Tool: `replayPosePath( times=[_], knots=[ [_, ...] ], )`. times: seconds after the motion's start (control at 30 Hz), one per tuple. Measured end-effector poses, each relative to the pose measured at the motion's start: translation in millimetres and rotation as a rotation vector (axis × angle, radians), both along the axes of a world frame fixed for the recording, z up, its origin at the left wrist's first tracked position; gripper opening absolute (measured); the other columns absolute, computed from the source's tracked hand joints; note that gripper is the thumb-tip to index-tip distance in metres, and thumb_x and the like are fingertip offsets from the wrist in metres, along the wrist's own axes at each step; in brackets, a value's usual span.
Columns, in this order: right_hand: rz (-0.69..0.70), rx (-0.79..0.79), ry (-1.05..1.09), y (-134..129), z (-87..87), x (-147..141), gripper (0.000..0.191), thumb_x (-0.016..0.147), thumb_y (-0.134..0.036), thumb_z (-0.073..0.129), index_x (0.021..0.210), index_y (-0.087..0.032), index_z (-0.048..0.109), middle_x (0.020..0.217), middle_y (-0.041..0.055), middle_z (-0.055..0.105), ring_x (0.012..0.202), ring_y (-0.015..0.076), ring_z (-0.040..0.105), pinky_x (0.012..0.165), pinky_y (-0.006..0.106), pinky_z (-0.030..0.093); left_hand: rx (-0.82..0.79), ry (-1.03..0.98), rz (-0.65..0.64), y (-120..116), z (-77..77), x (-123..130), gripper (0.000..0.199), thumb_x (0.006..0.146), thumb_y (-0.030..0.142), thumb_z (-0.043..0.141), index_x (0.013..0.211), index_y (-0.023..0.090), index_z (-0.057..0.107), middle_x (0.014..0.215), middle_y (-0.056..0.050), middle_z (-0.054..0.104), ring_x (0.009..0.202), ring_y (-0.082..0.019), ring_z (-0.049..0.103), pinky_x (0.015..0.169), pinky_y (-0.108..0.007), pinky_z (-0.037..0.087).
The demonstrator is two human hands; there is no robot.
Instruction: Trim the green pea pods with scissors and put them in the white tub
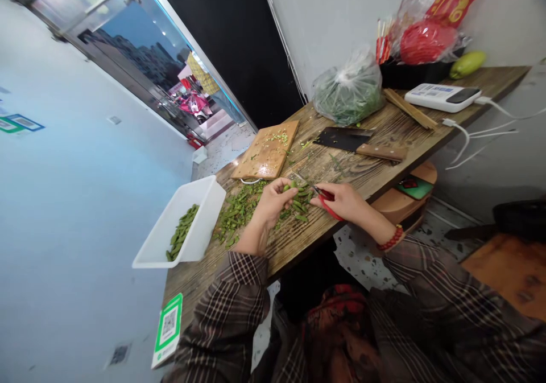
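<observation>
My left hand (272,202) pinches a green bean pod (288,187) above the wooden table. Just right of it, my right hand (339,200) is closed round red-handled scissors (327,197), their blades pointing at the pod. Beneath and around my left hand lies a spread of green pods and cut pieces (239,212). A white plastic bin (207,201) to the left has more pods (182,232) in it. Behind my hands are a wooden cutting board (268,149) with small green bits on it and a cleaver (358,144) lying flat.
A clear bag of greens (350,95) stands at the back, near a black tray (412,74) with red packages. A white device (442,97) with cables lies at the right. A green QR sign (168,329) stands at the near left corner. Another person (209,81) is beyond the doorway.
</observation>
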State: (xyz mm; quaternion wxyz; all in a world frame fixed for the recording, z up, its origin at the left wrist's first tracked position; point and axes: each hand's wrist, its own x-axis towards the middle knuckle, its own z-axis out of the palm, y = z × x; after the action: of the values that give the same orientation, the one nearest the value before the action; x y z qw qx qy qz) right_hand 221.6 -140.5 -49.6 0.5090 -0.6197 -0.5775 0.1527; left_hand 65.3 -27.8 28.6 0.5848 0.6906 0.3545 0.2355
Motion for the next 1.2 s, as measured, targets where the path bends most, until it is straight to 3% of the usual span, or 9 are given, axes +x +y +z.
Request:
replayPosePath(
  times=[0.1,0.2,0.57,0.67,0.77,0.93,1.0,1.1,1.2],
  knots=[
    [-0.068,0.014,0.032,-1,-2.1,-2,0.044,0.078,-0.054,0.063,0.106,-0.020,0.068,0.070,0.0010,0.064,0.059,0.0140,0.052,0.058,0.025,0.039,-0.196,-0.152,0.044,-3,0.8,2,0.035,0.060,0.026,0.080,0.080,0.016,0.054,0.061,0.006,0.055,0.050,-0.006,0.054,0.047,-0.018,0.040],
    [-0.036,0.045,0.015,-1,-1.3,-6,0.049,0.076,-0.053,0.066,0.111,-0.019,0.066,0.074,0.0021,0.064,0.061,0.0143,0.053,0.059,0.026,0.041,-0.287,-0.261,0.074,-6,2.1,4,0.035,0.059,0.022,0.080,0.081,0.015,0.054,0.064,0.006,0.057,0.056,-0.006,0.059,0.055,-0.017,0.048],
    [-0.042,0.105,0.037,1,-2.8,-15,0.038,0.080,-0.048,0.063,0.106,-0.022,0.068,0.071,0.0012,0.063,0.061,0.0148,0.053,0.059,0.025,0.041,-0.355,-0.330,0.105,-25,-10.4,9,0.031,0.061,0.019,0.080,0.075,0.015,0.053,0.063,0.004,0.061,0.058,-0.007,0.062,0.059,-0.018,0.051],
    [-0.039,0.093,0.024,2,-1.3,-13,0.036,0.080,-0.049,0.063,0.103,-0.021,0.069,0.066,-0.0001,0.061,0.057,0.0137,0.051,0.056,0.025,0.038,-0.311,-0.304,0.084,-22,-2.8,6,0.030,0.062,0.020,0.079,0.076,0.016,0.053,0.063,0.003,0.061,0.058,-0.008,0.062,0.060,-0.020,0.052],
    [-0.078,0.105,0.053,5,-1.3,-6,0.037,0.080,-0.048,0.063,0.104,-0.020,0.069,0.066,0.0004,0.062,0.057,0.0139,0.052,0.056,0.025,0.039,-0.261,-0.319,0.106,-7,15.9,-6,0.025,0.068,0.022,0.074,0.078,0.018,0.051,0.072,0.002,0.064,0.067,-0.010,0.064,0.067,-0.024,0.054],
    [-0.132,0.118,0.319,12,-13.0,6,0.040,0.079,-0.047,0.064,0.106,-0.018,0.068,0.073,0.0020,0.065,0.063,0.0152,0.057,0.061,0.027,0.044,-0.198,-0.349,0.193,23,37.5,-36,0.014,0.072,0.023,0.064,0.077,0.018,0.052,0.073,0.003,0.059,0.074,-0.010,0.063,0.077,-0.029,0.054],
    [-0.129,0.119,0.390,14,-17.3,8,0.042,0.078,-0.048,0.064,0.106,-0.018,0.067,0.070,0.0007,0.063,0.060,0.0144,0.055,0.057,0.026,0.044,-0.162,-0.280,0.187,29,32.6,-42,0.015,0.071,0.027,0.065,0.075,0.017,0.055,0.064,0.004,0.051,0.061,-0.008,0.057,0.066,-0.025,0.052],
    [-0.132,0.123,0.440,14,-18.1,8,0.043,0.076,-0.048,0.065,0.107,-0.018,0.067,0.062,-0.0020,0.057,0.052,0.0116,0.049,0.050,0.024,0.040,-0.034,-0.040,0.115,29,13.3,-39,0.018,0.072,0.032,0.067,0.078,0.016,0.062,0.053,0.007,0.039,0.045,-0.005,0.036,0.046,-0.019,0.036],
    [-0.127,0.121,0.485,12,-14.7,8,0.043,0.077,-0.050,0.064,0.105,-0.017,0.067,0.061,-0.0030,0.054,0.048,0.0096,0.046,0.048,0.023,0.039,0.315,0.293,-0.044,25,-8.5,-27,0.010,0.071,0.025,0.066,0.077,0.016,0.068,0.056,0.003,0.047,0.049,-0.008,0.039,0.052,-0.022,0.035]
  ],
)
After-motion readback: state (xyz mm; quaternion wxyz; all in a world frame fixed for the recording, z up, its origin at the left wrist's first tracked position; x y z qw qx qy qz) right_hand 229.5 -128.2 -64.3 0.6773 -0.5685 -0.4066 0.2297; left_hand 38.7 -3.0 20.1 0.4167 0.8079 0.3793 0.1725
